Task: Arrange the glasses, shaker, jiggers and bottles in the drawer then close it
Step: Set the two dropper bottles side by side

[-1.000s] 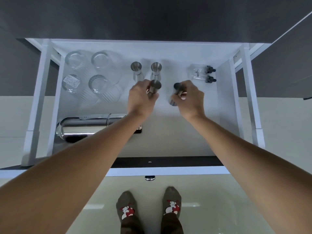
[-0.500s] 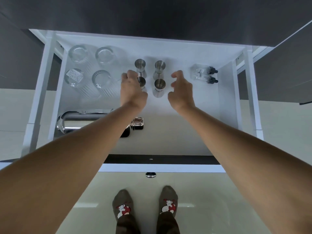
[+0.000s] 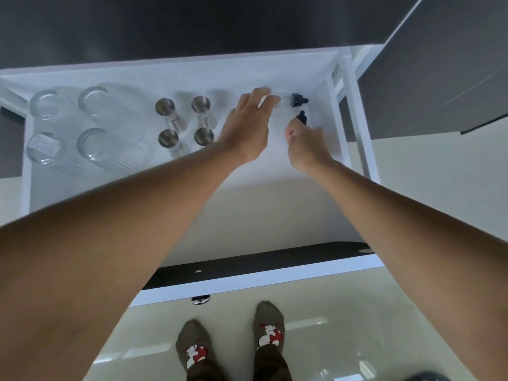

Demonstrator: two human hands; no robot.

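The white drawer stands pulled out below me. Several clear glasses stand grouped at its back left, and several steel jiggers stand in a square beside them. Two small clear dropper bottles with black caps are at the back right. My left hand reaches over the far bottle, its fingers covering the glass body; its grip is hidden. My right hand is closed around the near bottle, whose cap sticks out above my fingers. My left forearm hides the shaker.
The drawer's dark front panel and its metal knob are near my feet in patterned socks on a glossy floor. A dark cabinet front rises to the right. Bare drawer floor lies between my arms.
Both hands left the front two jiggers, which now stand in the square, and moved right to the dropper bottles. The view shifted, so the shaker is now behind my left arm.
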